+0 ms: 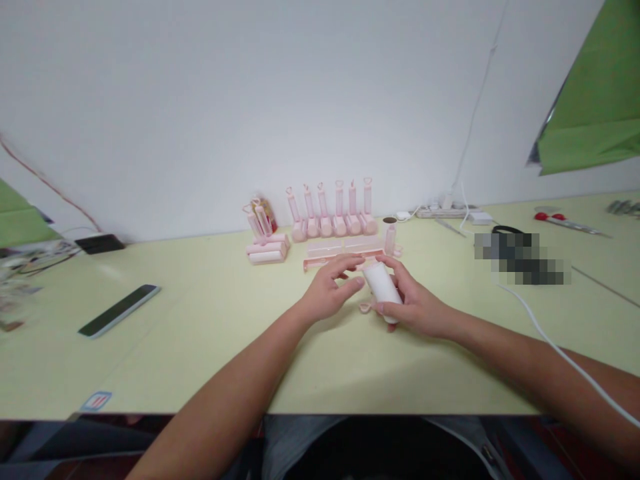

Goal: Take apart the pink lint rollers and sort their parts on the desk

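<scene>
My right hand [413, 300] is wrapped around a white sticky-paper roll [383, 288], held tilted over the table. My left hand [333, 287] hovers just left of the roll, its fingers apart and curved toward the roll's upper end; whether the fingertips touch it I cannot tell. A small pink loop [365, 308] shows on the table beneath the roll, and what it belongs to is mostly hidden. Behind my hands lie long pink plastic pieces [323, 250], partly covered by my fingers. A pale pink handle [390, 239] stands upright just past my right fingers.
Several pink lint rollers [339, 223] stand in a row by the wall, with more rolls [267, 255] stacked left. A phone [120, 311] lies left. To the right are a power strip [445, 212], red-handled scissors [550, 217], a blurred dark object [520, 257] and a white cable [543, 330].
</scene>
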`<state>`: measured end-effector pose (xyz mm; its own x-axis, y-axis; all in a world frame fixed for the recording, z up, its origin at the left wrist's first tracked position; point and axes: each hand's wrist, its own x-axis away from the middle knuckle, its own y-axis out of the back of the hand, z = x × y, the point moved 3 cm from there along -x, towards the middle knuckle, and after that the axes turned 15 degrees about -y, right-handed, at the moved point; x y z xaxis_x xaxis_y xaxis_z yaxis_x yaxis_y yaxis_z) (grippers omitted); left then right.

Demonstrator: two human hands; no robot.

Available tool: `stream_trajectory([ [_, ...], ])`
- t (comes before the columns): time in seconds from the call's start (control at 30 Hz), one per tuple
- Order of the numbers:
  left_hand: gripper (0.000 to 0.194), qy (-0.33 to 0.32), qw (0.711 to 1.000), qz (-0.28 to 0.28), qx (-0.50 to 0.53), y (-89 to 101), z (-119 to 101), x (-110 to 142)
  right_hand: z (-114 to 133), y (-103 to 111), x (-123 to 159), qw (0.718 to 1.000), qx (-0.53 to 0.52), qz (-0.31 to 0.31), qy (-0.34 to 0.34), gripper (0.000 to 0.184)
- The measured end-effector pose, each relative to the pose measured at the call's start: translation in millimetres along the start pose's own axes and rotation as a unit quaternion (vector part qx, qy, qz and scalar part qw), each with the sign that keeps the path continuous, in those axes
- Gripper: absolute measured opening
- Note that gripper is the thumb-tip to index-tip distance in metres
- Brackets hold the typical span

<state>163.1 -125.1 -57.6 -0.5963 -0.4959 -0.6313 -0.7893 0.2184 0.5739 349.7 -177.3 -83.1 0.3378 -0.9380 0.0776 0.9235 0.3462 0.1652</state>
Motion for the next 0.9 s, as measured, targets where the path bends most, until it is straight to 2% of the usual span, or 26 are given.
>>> stream_trajectory([
  [0.07,0.035,0.035,0.993,-0.036,-0.103,8.8,18,2,0,1,0,1.0,-0.003,-0.004,-0.004,0.087],
  [0.13,0.034,0.099,0.971,-0.037,-0.216,20.2,40,6,0,1,1,1.0,-0.003,-0.005,-0.005,0.086],
  [0.2,0.035,0.181,0.933,0.0,-0.311,32.3,62,13,0,2,1,1.0,-0.005,-0.005,-0.005,0.086],
  [0.3,0.042,0.274,0.879,0.045,-0.387,48.4,84,23,0,2,1,1.0,-0.012,-0.002,-0.001,0.085],
  [0.43,0.046,0.332,0.84,0.088,-0.42,60.1,94,31,-1,3,1,0.999,-0.034,0.007,0.002,0.082],
  [0.57,0.04,0.349,0.833,0.102,-0.418,67.1,95,34,-1,3,-2,0.992,-0.116,0.043,-0.033,0.082],
  [0.67,0.036,0.343,0.838,0.112,-0.409,71.0,96,34,0,6,-3,0.977,-0.194,0.051,-0.069,0.073],
  [0.8,0.033,0.314,0.858,0.13,-0.384,74.6,92,30,3,9,-4,0.961,-0.256,0.053,-0.086,0.058],
  [0.9,0.024,0.279,0.881,0.155,-0.349,79.1,84,26,4,10,-3,0.955,-0.279,0.057,-0.085,0.055],
])
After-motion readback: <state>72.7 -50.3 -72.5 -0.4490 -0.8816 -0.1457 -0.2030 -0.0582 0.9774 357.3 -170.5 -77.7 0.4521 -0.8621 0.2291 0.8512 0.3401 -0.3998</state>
